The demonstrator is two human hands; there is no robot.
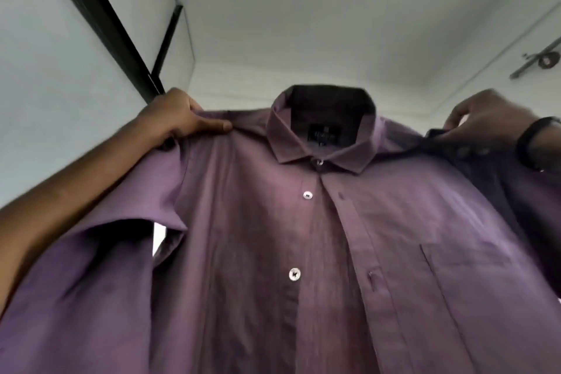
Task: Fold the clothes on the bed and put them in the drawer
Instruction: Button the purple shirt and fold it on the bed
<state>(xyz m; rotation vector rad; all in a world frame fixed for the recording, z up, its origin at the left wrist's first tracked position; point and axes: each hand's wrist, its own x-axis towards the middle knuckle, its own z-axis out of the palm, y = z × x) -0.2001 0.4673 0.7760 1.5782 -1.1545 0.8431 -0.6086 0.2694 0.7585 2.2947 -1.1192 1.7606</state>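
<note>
A purple button-up shirt (303, 252) hangs spread out in front of me, held up high with its front and collar facing me. It fills most of the view. My left hand (179, 115) pinches the shirt's left shoulder seam, thumb on the front. My right hand (485, 118), with a black band on its wrist, grips the other shoulder. The shirt's buttons are undone below the collar. The bed and the drawer are hidden behind the shirt.
Above the shirt I see a white ceiling (303, 9) and white walls. A black frame edge (100, 18) runs diagonally at the upper left. A small fixture (543, 61) sits on the wall at the upper right.
</note>
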